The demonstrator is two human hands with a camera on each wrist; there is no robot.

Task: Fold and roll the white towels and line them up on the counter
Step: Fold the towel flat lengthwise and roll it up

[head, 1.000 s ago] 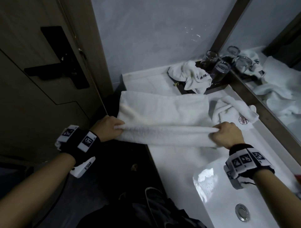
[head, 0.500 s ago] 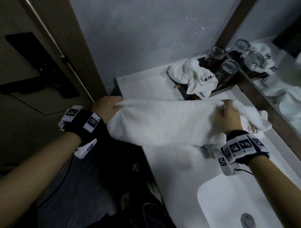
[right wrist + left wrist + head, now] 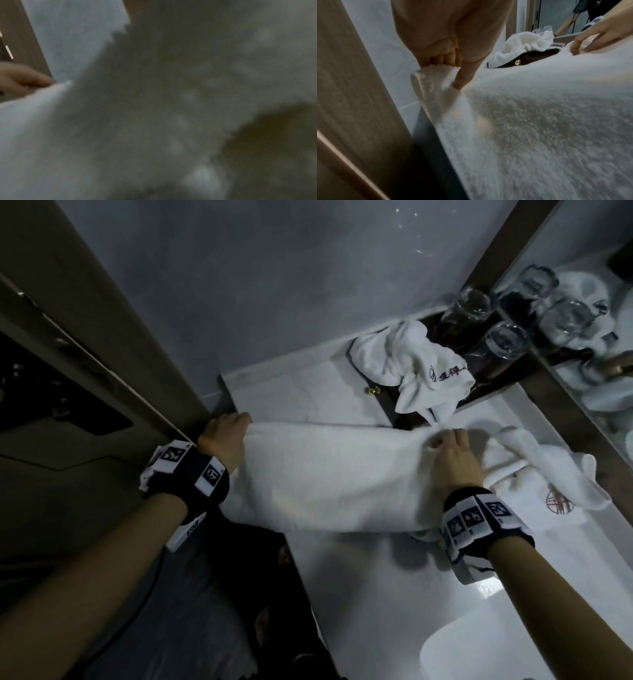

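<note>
A white towel (image 3: 335, 474) lies folded in a long band across the white counter (image 3: 370, 583), its left end hanging past the counter's edge. My left hand (image 3: 224, 440) pinches the towel's far left corner (image 3: 436, 79) between thumb and curled fingers. My right hand (image 3: 450, 453) lies on the towel's far right end, its fingertips (image 3: 575, 47) curled on the far edge there. The right wrist view is filled with blurred towel (image 3: 154, 121). Two more white towels lie crumpled: one with a logo (image 3: 411, 364) on a dark tray, another (image 3: 548, 474) just right of my right hand.
Clear glasses (image 3: 507, 344) stand on the dark tray (image 3: 387, 402) at the back, beside a mirror (image 3: 582, 302) along the right. A sink basin (image 3: 513, 645) is sunk into the counter near me. A wooden door frame (image 3: 120, 337) stands close on the left.
Both hands carried the towel's near edge up and away over the rest, to the far edge. The towel now lies folded narrower, farther back on the counter.
</note>
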